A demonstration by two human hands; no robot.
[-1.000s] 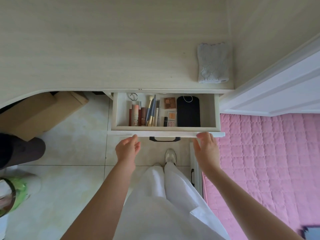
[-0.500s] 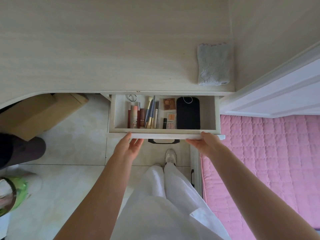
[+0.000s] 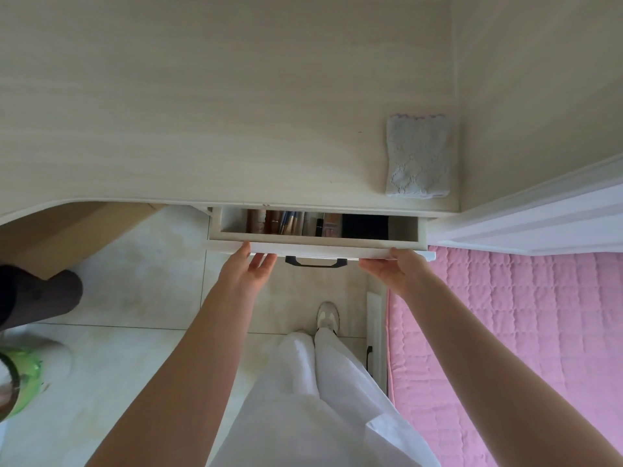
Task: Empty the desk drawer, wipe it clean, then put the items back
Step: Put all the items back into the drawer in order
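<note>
Head view, looking down over the counter (image 3: 202, 112) of pale wood grain. The drawer (image 3: 317, 248) projects only slightly from beneath the near edge of the counter, at right of centre; a narrow strip of its interior is visible. Within that strip lie the near ends of several items: brushes and slim tubes (image 3: 286, 222) toward the left, a small palette (image 3: 332, 224) at centre, and a flat black object (image 3: 365, 226) toward the right; the rest of each is hidden under the counter. A black handle (image 3: 316, 261) sits at the middle of the white drawer front. The left hand (image 3: 247, 269) meets the drawer front left of the handle, palm turned up, fingers (image 3: 261, 261) straight and slightly apart, tips touching the lower edge of the front. The right hand (image 3: 396, 269) meets the front near its right end, fingers extended along the underside of the front; whether they curl round the edge cannot be told. A folded grey cloth (image 3: 418, 156) lies on the counter at far right, well apart from both hands. A cardboard box (image 3: 67, 230) stands under the counter at left; a pink quilted bed (image 3: 522, 332) lies at right; the floor (image 3: 135, 281) is pale tile.
</note>
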